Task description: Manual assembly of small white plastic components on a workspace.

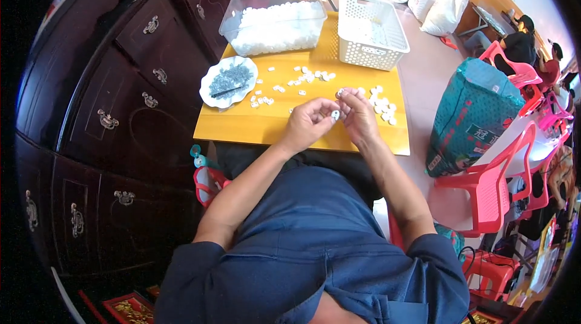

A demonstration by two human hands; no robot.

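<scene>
Over the front of the yellow table, my left hand point(310, 123) pinches a small white plastic piece point(335, 115) with dark spots on it. Close beside it, my right hand point(359, 119) is closed, thumb and forefinger pinching another small pale piece point(340, 92) that is partly hidden. Several round white pieces point(382, 105) lie just right of my right hand. Beyond my hands, more small white pieces point(315, 75) are scattered on the tabletop. A scalloped white plate point(209, 99) at the left holds a heap of tiny bluish clear parts point(233, 76) and a dark thin stick point(227, 91).
A clear bin point(272, 49) full of white pieces and a perforated white basket point(372, 56) stand at the table's far side. Dark drawers point(103, 160) flank the left. A large teal bag point(475, 112) and red plastic chairs point(493, 185) stand right. Other people sit farther off.
</scene>
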